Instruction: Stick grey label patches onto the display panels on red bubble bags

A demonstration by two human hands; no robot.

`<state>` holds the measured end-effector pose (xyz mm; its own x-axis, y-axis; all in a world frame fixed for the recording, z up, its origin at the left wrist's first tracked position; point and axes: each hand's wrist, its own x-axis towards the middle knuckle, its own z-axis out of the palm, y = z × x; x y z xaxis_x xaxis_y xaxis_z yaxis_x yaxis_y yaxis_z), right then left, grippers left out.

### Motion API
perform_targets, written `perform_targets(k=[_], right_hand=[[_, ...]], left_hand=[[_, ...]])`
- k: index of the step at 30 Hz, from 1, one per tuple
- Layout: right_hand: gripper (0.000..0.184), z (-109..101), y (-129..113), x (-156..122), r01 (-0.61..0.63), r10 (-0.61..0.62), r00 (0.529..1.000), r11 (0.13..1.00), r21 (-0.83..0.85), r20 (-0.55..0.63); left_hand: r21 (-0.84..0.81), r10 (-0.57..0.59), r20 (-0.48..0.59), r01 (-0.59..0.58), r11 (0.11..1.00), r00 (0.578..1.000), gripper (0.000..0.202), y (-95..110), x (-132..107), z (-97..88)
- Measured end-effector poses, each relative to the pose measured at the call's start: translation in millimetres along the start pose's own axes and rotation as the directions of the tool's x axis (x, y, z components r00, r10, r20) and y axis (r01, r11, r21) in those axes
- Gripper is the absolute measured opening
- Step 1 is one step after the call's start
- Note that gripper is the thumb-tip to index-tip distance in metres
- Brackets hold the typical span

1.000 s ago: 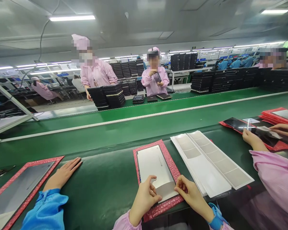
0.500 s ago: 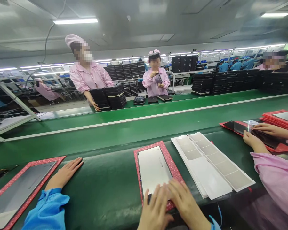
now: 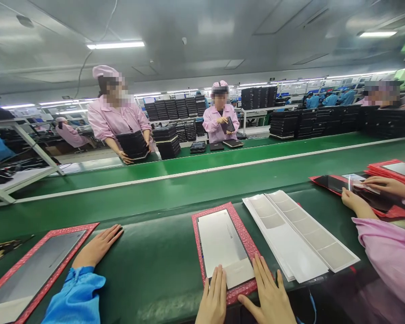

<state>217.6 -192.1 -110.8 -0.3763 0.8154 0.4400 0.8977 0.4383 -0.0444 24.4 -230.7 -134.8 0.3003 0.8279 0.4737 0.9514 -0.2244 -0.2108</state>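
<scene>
A silver flat panel (image 3: 219, 236), which looks like the back of a display screen, lies on pink bubble wrap (image 3: 241, 220) in front of me. A pale strip (image 3: 239, 272) runs across its near end. My left hand (image 3: 213, 299) lies flat over the panel's near left corner, fingers stretched out and close together. Beside the right edge, my right hand (image 3: 272, 292) rests with its fingers on the bubble wrap and the strip's end, thumb spread. Neither hand is gripping anything. My palms and wrists are partly cut off by the bottom of the view.
Sheets of grey labels (image 3: 300, 238) lie right of the panel. At left, a co-worker's blue-sleeved hand (image 3: 99, 245) rests near another panel (image 3: 37, 265). A pink-sleeved co-worker's hands (image 3: 361, 202) work at right. Beyond the green belt (image 3: 175, 186), people handle black stacks (image 3: 167, 141).
My hands have parted and come down to the panel's near corners, uncovering the pale strip. Across the belt, the person at left has pulled a black stack away from the other one.
</scene>
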Motion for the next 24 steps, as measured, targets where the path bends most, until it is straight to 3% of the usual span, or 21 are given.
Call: perform_targets(k=[2,5,8,11,13,15,17,20,24], right_hand=[[0.086,-3.9,-3.6,2.9,-0.003,0.003,1.0,1.0,-0.006,-0.014],[0.085,-7.8,-16.4,9.8,0.161,-0.161,0.984,0.987,-0.004,-0.077],[0.083,-0.9,-38.1,17.0,0.337,-0.332,0.93,0.942,-0.001,-0.158],[0.063,9.3,-57.6,23.2,0.401,-0.388,0.881,0.916,-0.007,-0.272],[0.058,9.5,-60.2,25.6,0.415,-0.395,0.866,0.91,0.001,-0.306],[0.057,3.0,-52.0,25.6,0.445,-0.423,0.869,0.895,0.034,-0.257],[0.061,-6.0,-37.5,22.7,0.419,-0.401,0.899,0.905,0.077,-0.174],[0.069,-13.0,-18.1,16.6,0.238,-0.23,0.969,0.967,0.095,-0.087],[0.071,-9.3,-5.5,21.5,0.012,-0.011,1.0,0.997,0.074,-0.013]], left_hand=[[-0.099,-0.004,0.033,0.007,0.995,0.999,0.081,-6.2,-2.2,-1.7],[-0.271,-0.01,0.086,0.033,0.962,0.996,0.095,-15.9,-2.7,-4.9],[-0.414,-0.004,0.094,0.043,0.909,0.996,0.09,-24.1,-1.7,-7.3],[-0.501,-0.023,0.109,0.075,0.862,0.994,0.086,-29.2,-1.6,-8.5],[-0.529,-0.042,0.12,0.1,0.843,0.992,0.088,-30.7,-2.4,-8.7],[-0.533,-0.054,0.112,0.106,0.839,0.992,0.089,-31.0,-3.4,-8.2],[-0.517,-0.059,0.095,0.1,0.85,0.994,0.093,-30.5,-4.1,-7.3],[-0.483,-0.075,0.092,0.111,0.868,0.993,0.104,-29.5,-4.0,-6.8],[-0.508,-0.06,0.134,0.121,0.853,0.989,0.118,-29.4,-3.3,-9.5]])
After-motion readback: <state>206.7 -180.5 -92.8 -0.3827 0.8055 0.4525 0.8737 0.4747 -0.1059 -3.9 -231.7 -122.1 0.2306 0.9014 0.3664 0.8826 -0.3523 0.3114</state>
